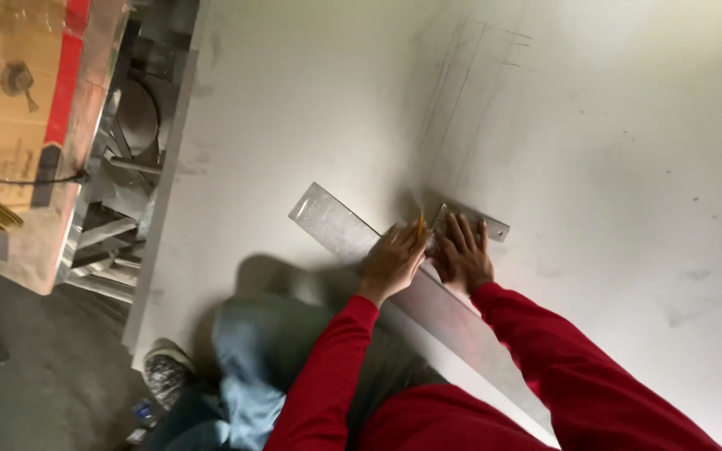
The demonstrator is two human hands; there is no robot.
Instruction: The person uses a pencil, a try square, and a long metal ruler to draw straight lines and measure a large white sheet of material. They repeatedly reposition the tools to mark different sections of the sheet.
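**Two hands on a steel rule over a marked white sheet**

The large white flat sheet (311,100) fills most of the view and lies under both hands; faint pencil lines run up it beyond the fingertips, hard to trace where they fade. Its near-left edge runs diagonally, well to the left of the left hand, and past that edge lies grey floor (27,367). Beyond the hands and to the right of the right hand the sheet is bare and open right out to the frame edge.

The brown cardboard box with a red stripe (18,108) stands far left of the hands, cut off by the frame. Between it and the sheet's edge sits a jumble of grey metal bars (114,242), partly shadowed and hard to sort out.

The long flat steel rule (353,238) runs diagonally under both hands; its lower end is hidden behind the red sleeves, its upper end pokes out to the left of the left hand. A shorter metal blade (482,222) juts out just beyond the right hand's fingertips.

The right hand (463,259) lies with fingers spread, pressed flat on the rule. The left hand (392,260) is pinched around a small yellow pencil (420,223), whose tip meets the sheet at the rule's edge; the grip itself is mostly hidden by the knuckles.
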